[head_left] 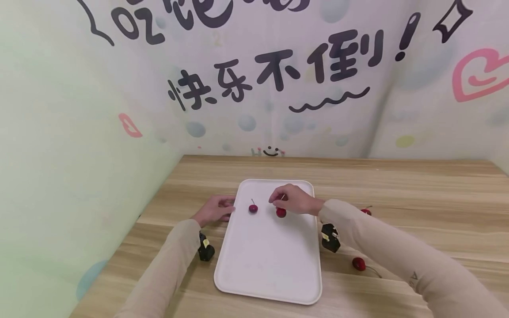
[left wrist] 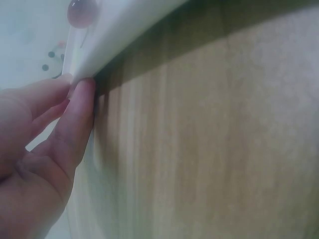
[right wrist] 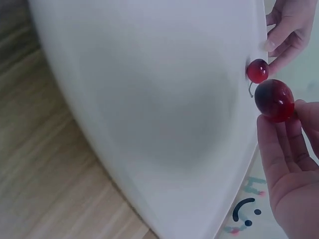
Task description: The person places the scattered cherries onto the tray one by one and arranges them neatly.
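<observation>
A white rectangular tray (head_left: 270,265) lies on the wooden table. My left hand (head_left: 215,209) is at its left edge; in the left wrist view the thumb (left wrist: 79,112) and fingers pinch the rim. Over the tray's upper right part, my right hand (head_left: 293,199) holds a dark red cherry (head_left: 281,213) at its fingertips. The right wrist view shows this cherry (right wrist: 275,101) between thumb and fingers, its stem hidden. Another cherry (head_left: 253,209) sits on the tray at the upper left, stem pointing up.
To the right of the tray, a cherry (head_left: 358,264) with a long stem lies on the table (head_left: 437,194). Farther back, another cherry (head_left: 366,212) is partly covered by the right sleeve. A printed cloth (head_left: 278,119) hangs behind the table.
</observation>
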{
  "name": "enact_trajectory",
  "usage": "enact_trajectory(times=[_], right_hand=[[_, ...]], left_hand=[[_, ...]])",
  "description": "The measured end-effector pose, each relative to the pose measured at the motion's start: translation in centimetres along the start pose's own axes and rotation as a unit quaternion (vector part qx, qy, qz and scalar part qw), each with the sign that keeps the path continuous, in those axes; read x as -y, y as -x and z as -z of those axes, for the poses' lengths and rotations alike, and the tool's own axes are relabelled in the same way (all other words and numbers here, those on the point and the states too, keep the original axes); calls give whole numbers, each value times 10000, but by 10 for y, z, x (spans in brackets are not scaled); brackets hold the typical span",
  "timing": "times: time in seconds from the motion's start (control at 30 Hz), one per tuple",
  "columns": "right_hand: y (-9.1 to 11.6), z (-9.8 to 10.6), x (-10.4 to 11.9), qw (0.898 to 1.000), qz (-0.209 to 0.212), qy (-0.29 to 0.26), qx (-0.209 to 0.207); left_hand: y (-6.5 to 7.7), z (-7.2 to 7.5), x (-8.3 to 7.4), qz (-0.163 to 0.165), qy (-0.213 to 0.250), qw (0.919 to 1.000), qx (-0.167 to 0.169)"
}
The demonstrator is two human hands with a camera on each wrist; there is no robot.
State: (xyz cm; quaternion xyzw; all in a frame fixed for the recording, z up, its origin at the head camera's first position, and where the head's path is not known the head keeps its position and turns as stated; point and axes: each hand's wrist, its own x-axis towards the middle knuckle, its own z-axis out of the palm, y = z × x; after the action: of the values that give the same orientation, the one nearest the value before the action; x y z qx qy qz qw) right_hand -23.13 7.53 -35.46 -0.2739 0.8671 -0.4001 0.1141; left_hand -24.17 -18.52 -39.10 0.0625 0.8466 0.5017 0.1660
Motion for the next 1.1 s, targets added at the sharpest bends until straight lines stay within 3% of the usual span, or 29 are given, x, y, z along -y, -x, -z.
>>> enact_trajectory(times=[0.4, 0.63, 0.83, 1.1], right_hand=[[-30, -11, 3, 9982, -572, -189, 46], [-44, -14, 0, 9962, -868, -37, -81], [-50, -16, -6, 9917, -1281, -36, -122], [-53, -16, -9, 9898, -1421, -103, -64]], left_hand=[[1, 2, -1, 25, -30, 10000, 4], [0, 1, -1, 62, -109, 9999, -46], [0, 2, 0, 52, -74, 10000, 23], [1, 2, -1, 46, -56, 9999, 117]])
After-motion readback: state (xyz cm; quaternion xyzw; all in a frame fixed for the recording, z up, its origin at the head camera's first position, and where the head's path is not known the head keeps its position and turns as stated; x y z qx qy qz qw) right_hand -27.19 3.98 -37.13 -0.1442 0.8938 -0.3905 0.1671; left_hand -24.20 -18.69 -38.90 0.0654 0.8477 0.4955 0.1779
